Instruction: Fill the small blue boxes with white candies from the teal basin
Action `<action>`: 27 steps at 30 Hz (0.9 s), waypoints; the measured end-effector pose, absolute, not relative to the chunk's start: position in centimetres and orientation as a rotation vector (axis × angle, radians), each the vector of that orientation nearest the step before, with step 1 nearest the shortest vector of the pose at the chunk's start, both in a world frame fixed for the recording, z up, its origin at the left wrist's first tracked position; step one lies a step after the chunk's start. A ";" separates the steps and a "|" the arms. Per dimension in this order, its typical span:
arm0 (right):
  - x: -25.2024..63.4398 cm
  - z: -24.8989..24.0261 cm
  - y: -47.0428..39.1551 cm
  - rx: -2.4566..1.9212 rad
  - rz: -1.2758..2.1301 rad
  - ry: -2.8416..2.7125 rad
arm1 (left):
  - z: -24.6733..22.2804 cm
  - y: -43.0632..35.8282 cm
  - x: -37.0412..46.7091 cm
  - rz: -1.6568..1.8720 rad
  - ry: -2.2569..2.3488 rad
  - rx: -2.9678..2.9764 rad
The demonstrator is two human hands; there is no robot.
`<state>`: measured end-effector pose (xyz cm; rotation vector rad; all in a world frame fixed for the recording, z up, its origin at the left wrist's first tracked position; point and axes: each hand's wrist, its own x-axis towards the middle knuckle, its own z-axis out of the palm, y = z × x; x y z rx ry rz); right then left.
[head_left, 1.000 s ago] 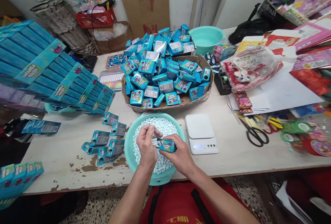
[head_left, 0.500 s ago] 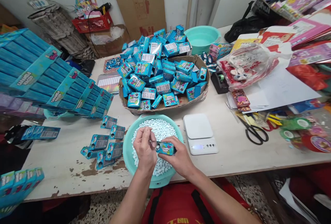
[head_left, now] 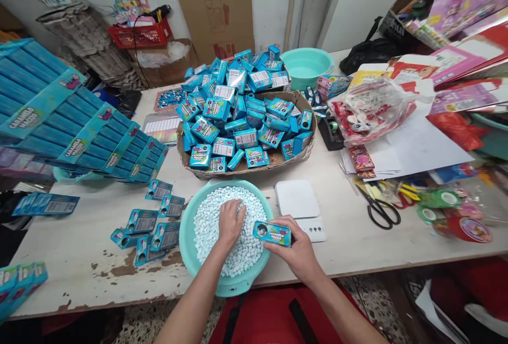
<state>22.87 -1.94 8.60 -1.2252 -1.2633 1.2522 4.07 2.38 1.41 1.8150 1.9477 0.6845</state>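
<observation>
In the head view my right hand is closed around a small blue candy box marked "CARAMELO MACIZO", its end with a round hole towards my left hand. My left hand reaches down into the pale candies, fingers and thumb apart, the fingertips partly hidden. These candies lie in a turquoise basin at the table's front edge. Left of the basin stand and lie several similar boxes with holes.
A cardboard tray heaped with blue boxes stands behind the basin. To the right are a white scale, scissors and tape rolls. A tall blue display stack leans at left. Another turquoise basin sits behind.
My left hand has moved from beside the box down into the candies. My right hand has carried the box slightly right. The view has shifted a little.
</observation>
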 end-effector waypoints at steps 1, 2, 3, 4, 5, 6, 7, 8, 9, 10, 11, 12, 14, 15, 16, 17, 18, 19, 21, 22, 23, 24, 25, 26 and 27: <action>23.3 8.6 -1.9 -1.251 1.227 -1.253 | 0.9 2.2 4.6 0.629 1.962 1.914; 23.6 8.6 -1.9 -1.271 1.210 -1.247 | 0.5 1.9 5.0 0.577 1.968 1.981; 23.8 8.5 -1.9 -1.287 1.199 -1.242 | 0.4 1.5 5.3 0.544 1.967 2.004; 23.9 8.5 -1.9 -1.298 1.195 -1.240 | 0.3 1.2 5.4 0.543 1.955 1.982; 23.9 8.4 -1.9 -1.304 1.195 -1.242 | 0.3 1.0 5.3 0.581 1.936 1.914; 23.9 8.4 -1.9 -1.308 1.196 -1.246 | 0.3 0.8 5.1 0.652 1.923 1.798; 23.9 8.3 -2.0 -1.309 1.199 -1.251 | 0.4 0.6 4.7 0.739 1.914 1.632; 23.8 8.3 -2.0 -1.308 1.203 -1.256 | 0.6 0.5 4.2 0.836 1.905 1.418; 23.7 8.2 -2.1 -1.304 1.207 -1.261 | 1.0 0.5 3.8 0.931 1.875 1.172; 23.5 8.2 -2.2 -1.300 1.211 -1.265 | 1.6 0.6 3.4 1.017 1.813 0.914; 23.3 8.2 -2.2 -1.300 1.214 -1.271 | 2.3 0.7 3.0 1.087 1.717 0.666; 23.1 8.2 -2.3 -1.302 1.215 -1.280 | 3.3 0.7 2.8 1.142 1.590 0.457; 22.4 8.2 -2.3 -1.305 1.205 -1.317 | 5.7 0.8 2.7 1.223 1.314 0.202; 22.0 8.2 -2.3 -1.305 1.191 -1.346 | 7.0 0.9 2.9 1.257 1.198 0.155; 21.5 8.2 -2.3 -1.303 1.174 -1.384 | 8.3 0.9 3.2 1.297 1.112 0.145; 20.9 8.2 -2.3 -1.298 1.154 -1.426 | 9.4 0.9 3.6 1.345 1.053 0.165; 20.3 8.2 -2.3 -1.294 1.134 -1.469 | 10.3 0.8 4.0 1.400 1.020 0.205; 19.8 8.2 -2.2 -1.292 1.117 -1.508 | 11.0 0.8 4.5 1.454 1.012 0.254; 18.7 8.2 -2.2 -1.296 1.095 -1.559 | 11.7 0.7 5.4 1.543 1.053 0.350; 18.3 8.3 -2.1 -1.296 1.090 -1.569 | 11.8 0.7 5.8 1.574 1.091 0.382; 18.0 8.3 -2.1 -1.295 1.090 -1.571 | 11.7 0.6 6.1 1.599 1.133 0.405; 17.7 8.3 -2.1 -1.292 1.094 -1.570 | 11.7 0.6 6.3 1.616 1.173 0.423; 17.6 8.3 -2.1 -1.289 1.097 -1.567 | 11.6 0.6 6.5 1.626 1.206 0.441; 17.5 8.3 -2.1 -1.287 1.098 -1.564 | 11.5 0.6 6.6 1.629 1.235 0.459; 17.5 8.2 -2.1 -1.290 1.097 -1.561 | 11.5 0.5 6.7 1.619 1.263 0.477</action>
